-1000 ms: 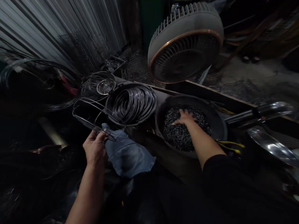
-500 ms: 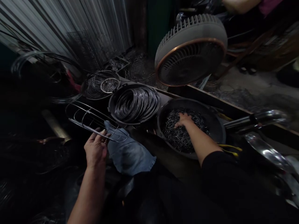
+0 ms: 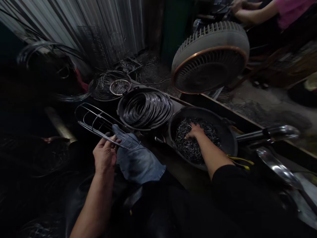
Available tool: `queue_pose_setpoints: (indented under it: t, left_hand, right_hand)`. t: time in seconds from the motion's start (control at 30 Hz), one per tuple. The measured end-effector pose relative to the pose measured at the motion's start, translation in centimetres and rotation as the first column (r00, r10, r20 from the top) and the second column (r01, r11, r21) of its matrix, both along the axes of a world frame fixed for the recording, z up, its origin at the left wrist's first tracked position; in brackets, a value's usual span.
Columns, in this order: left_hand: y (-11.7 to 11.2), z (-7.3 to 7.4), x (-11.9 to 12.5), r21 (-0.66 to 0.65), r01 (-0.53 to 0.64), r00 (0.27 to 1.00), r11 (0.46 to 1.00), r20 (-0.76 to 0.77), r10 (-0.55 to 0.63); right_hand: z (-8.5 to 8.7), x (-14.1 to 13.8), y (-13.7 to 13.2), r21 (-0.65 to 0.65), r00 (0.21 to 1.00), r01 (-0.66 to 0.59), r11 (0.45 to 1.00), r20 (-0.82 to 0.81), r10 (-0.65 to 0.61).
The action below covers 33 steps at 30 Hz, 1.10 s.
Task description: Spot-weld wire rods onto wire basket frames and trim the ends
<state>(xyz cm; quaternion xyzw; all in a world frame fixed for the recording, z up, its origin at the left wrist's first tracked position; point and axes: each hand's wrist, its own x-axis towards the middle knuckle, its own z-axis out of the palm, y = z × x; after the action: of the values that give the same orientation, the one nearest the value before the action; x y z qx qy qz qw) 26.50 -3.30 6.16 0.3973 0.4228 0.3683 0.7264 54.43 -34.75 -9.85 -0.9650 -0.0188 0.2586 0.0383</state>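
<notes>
My left hand [image 3: 106, 154] holds a long wire frame [image 3: 92, 130] by its near side, fingers and thumb closed on the rods. Rounded at its far end, the frame has several cross wires and is tilted above a blue cloth [image 3: 141, 165]. My right hand [image 3: 195, 131] reaches into a dark round tub [image 3: 229, 140]. Its fingers are spread on a heap of small bent wire pieces [image 3: 184, 143], their tips partly hidden among them. Left of that tub, rings of wire [image 3: 151, 109] fill another tub.
A grey fan [image 3: 210, 61] stands behind the tubs. A small bowl [image 3: 120, 87] of metal bits sits on loose wire at the back left. Shiny metal tubes [image 3: 277, 132] are at the right. Another person's arm [image 3: 257, 15] shows at top right.
My right hand rests a little deeper in the wire pieces, its fingers less fully in view. My left hand keeps hold of the wire frame. The whole view has shifted slightly.
</notes>
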Motion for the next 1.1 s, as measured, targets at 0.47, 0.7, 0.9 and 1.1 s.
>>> queue_pose_setpoints:
  t: [0.47,0.7,0.9,1.1]
  left_hand:
    - [0.8,0.0,-0.9,-0.077,0.007,1.000,0.997,0.030,-0.005]
    - [1.1,-0.7,-2.2,-0.104,-0.001,0.998,0.995,0.070,0.008]
    - [1.2,-0.1,-1.8,-0.103,-0.014,0.999,0.995,0.049,0.019]
    - [1.4,-0.3,-1.7,-0.092,-0.003,0.999,0.996,0.045,0.007]
  right_hand:
    - [0.4,-0.9,0.2,-0.039,0.999,-0.021,0.999,0.031,0.022]
    - [1.8,-3.8,1.1,-0.074,0.989,-0.079,0.994,0.120,0.088]
    - [3.7,-9.2,2.8,-0.044,0.944,-0.256,0.966,0.205,0.260]
    - [5.0,-11.6,3.4,0.022,0.886,-0.452,0.892,0.129,0.446]
